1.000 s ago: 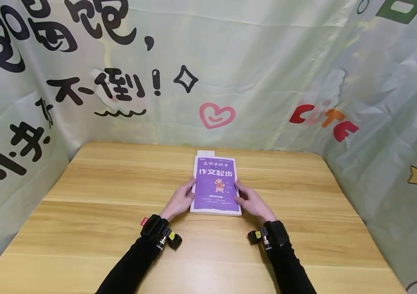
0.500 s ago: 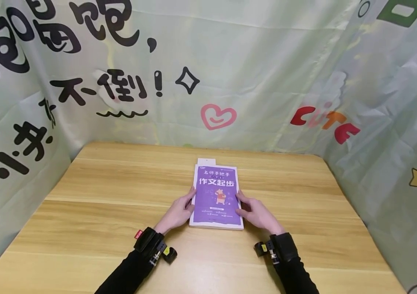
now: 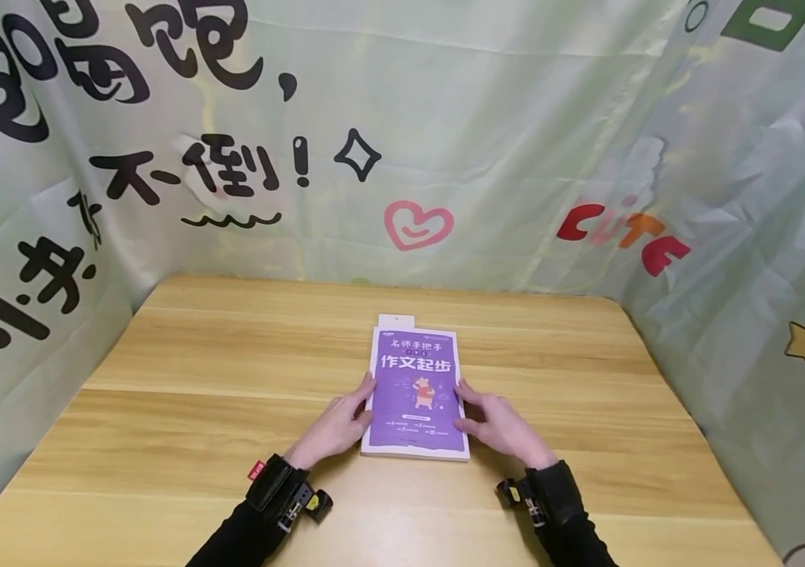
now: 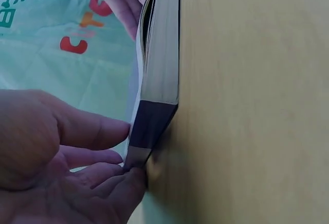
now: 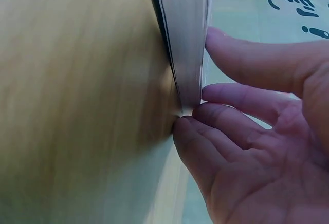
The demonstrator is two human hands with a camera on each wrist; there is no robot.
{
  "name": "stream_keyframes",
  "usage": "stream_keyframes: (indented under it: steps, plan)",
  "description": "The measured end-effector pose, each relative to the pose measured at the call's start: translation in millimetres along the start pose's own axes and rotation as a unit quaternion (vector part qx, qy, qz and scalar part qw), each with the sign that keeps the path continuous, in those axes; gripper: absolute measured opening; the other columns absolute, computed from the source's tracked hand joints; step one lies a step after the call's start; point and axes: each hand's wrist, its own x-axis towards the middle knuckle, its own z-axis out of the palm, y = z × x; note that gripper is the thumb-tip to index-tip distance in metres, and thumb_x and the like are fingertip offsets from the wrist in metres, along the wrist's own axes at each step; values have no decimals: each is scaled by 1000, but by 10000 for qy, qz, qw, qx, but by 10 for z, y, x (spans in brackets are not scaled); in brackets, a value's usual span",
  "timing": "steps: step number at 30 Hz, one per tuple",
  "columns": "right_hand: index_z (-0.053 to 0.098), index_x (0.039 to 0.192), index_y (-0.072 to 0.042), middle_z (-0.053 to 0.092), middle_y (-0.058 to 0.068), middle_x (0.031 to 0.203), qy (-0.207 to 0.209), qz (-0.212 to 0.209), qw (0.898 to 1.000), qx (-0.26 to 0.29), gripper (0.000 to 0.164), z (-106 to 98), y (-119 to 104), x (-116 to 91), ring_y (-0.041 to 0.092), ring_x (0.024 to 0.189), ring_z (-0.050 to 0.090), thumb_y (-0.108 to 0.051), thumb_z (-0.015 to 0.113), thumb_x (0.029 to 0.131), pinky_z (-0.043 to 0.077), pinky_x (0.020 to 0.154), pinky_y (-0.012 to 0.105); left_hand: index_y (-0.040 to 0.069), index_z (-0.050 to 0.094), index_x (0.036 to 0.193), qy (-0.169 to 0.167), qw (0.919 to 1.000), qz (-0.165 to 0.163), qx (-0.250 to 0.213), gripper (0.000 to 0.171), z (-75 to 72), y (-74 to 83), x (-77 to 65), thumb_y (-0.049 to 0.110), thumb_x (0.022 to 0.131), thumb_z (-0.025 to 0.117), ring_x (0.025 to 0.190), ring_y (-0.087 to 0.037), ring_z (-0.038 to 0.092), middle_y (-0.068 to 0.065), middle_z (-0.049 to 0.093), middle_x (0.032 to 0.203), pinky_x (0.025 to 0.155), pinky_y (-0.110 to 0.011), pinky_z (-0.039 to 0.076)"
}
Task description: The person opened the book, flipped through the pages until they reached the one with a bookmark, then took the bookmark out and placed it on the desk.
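Observation:
A purple paperback book with white lettering and a small pig-like figure lies cover up on the table. My left hand grips its left edge; in the left wrist view the thumb meets the cover's edge and the fingertips press low on the dark spine. My right hand holds the right edge, thumb at the cover and fingers against the page block. A white card or tab sticks out past the book's top edge; what it belongs to is hidden.
The wooden table reaches back to a pale green printed cloth, which hangs behind it and along both sides. Black cuffs with small cameras sit on both wrists.
Both hands have drawn the book toward the person, down in the head view, with the white tab moving along with it. Their hold looks the same throughout.

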Motion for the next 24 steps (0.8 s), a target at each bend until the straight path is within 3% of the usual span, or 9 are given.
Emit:
stream_keyframes:
  steps: [5,9,12,15,21,24]
  plan:
    - [40,140,10,33,28,147,272,-225,9991,-228,64,-36,-12,22,40,133,31,-13,68,87,30,108,56,-11,33,143,20,9993,177,332,56,-21,53,-15,8,95,53,138,-42,19,-31,17,152,113,-56,20]
    - [42,140,9,33,27,147,397,-511,9968,-475,67,-87,-34,20,40,133,32,-18,71,85,30,107,57,-8,43,140,-30,9924,614,1067,56,-64,110,-29,22,95,57,138,-43,18,-28,25,151,112,-61,16]
    - [46,137,9,35,28,146,229,-727,9951,-628,66,-140,-77,7,40,131,35,-21,73,83,32,106,58,-4,52,134,125,9804,905,1743,56,-122,169,-31,31,92,62,136,-41,26,-24,40,145,112,-63,14]
    - [50,134,9,37,28,145,0,-873,9926,-845,69,-188,-146,2,41,130,37,-26,75,80,34,106,57,-2,58,129,321,9690,979,2244,57,-182,244,-23,37,87,66,135,-38,32,-20,51,138,113,-62,10]
    - [47,137,8,33,28,148,-576,-1116,9846,-1213,86,-191,-318,21,42,131,35,-37,80,72,33,106,57,-2,59,127,-59,9570,1209,2637,65,-204,339,-14,47,85,64,133,-37,35,-20,55,134,114,-60,9]
    - [44,140,7,29,28,150,-742,-1173,9830,-1200,92,-151,-359,33,42,133,32,-38,81,69,31,108,56,-2,59,127,-16,9556,1246,2670,68,-204,333,-16,49,83,66,132,-37,36,-20,55,133,114,-60,9]
